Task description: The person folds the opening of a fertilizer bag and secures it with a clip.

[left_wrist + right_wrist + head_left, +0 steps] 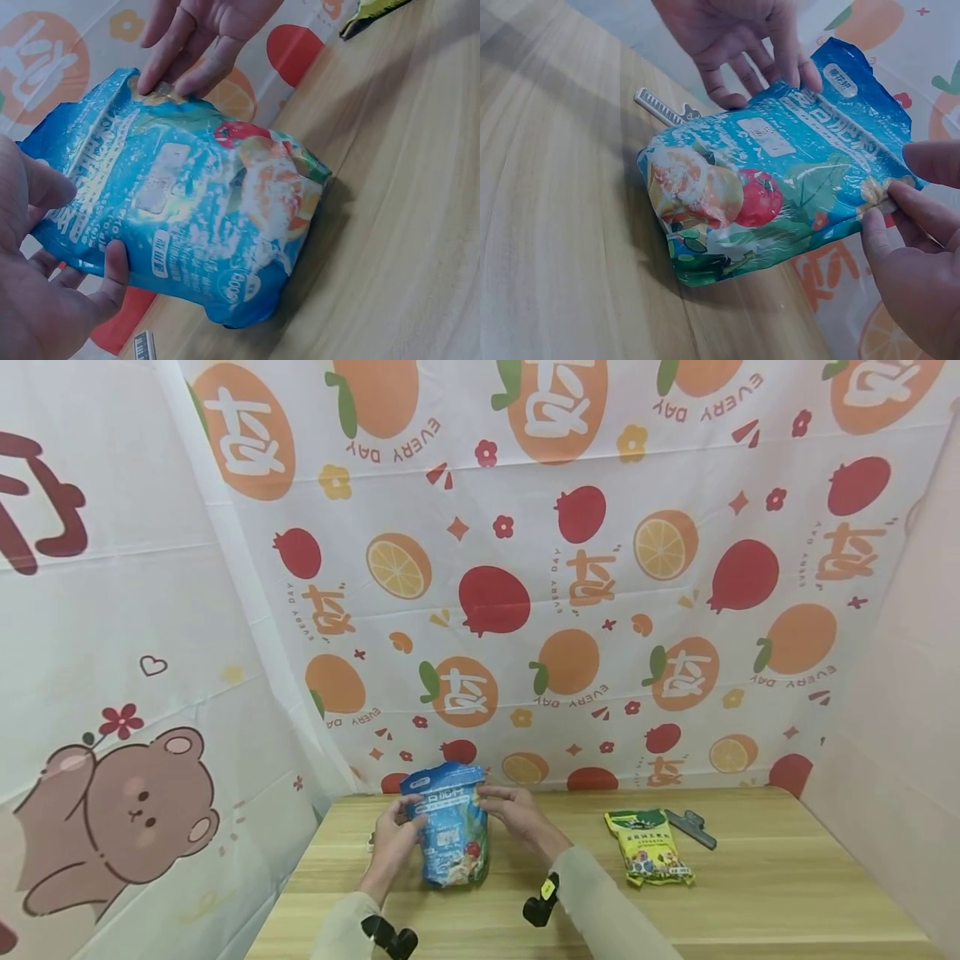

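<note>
A blue printed plastic bag (450,847) stands upright on the wooden table, with vegetable pictures and whitish powdery smears on its front. My left hand (392,843) grips its left edge near the top, thumb on the front and fingers partly behind. On the opposite edge, my right hand (525,817) pinches the upper side. In the right wrist view, the right thumb and fingers (900,196) squeeze the film at the bag's border. The bag's top edge looks uneven, and its back is hidden.
To the right on the table (765,902) lies a yellow and green packet (648,852), with a dark grey clip (692,828) beside it. A small white item with black stripes (660,109) lies by the blue bag's left side. Printed cloth (525,677) hangs behind the table.
</note>
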A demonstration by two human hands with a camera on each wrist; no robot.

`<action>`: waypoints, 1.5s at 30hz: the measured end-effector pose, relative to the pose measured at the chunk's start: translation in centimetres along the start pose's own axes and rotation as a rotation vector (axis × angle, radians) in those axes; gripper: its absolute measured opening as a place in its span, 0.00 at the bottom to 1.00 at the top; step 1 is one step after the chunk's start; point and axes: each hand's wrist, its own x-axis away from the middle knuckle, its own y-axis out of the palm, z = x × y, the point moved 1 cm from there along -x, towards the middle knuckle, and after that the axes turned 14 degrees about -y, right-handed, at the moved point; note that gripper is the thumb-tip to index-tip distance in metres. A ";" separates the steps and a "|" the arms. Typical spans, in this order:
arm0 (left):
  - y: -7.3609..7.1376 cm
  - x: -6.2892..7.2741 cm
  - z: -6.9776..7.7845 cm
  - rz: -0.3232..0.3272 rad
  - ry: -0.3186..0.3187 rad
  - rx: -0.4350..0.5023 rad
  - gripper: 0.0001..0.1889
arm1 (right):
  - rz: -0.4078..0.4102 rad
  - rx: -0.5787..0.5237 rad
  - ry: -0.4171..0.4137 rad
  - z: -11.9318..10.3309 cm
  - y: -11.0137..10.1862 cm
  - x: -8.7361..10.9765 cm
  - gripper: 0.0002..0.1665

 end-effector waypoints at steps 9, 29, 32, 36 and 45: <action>0.2 0.4 0.4 -0.012 0.029 0.042 0.17 | 0.044 0.080 0.010 -0.5 -0.2 0.3 0.21; 0.0 1.3 0.2 -0.032 0.029 0.091 0.17 | -0.044 0.048 -0.064 -1.5 -0.7 1.3 0.20; -0.1 1.5 0.1 -0.024 0.027 0.081 0.17 | -0.067 0.052 -0.075 -1.7 -0.8 1.3 0.20; 0.1 1.6 0.1 -0.017 0.036 0.082 0.17 | -0.093 0.091 -0.091 -2.1 -0.9 1.2 0.20; 0.6 2.1 0.3 -0.035 0.067 0.121 0.15 | -0.165 0.167 -0.090 -3.1 0.0 1.2 0.19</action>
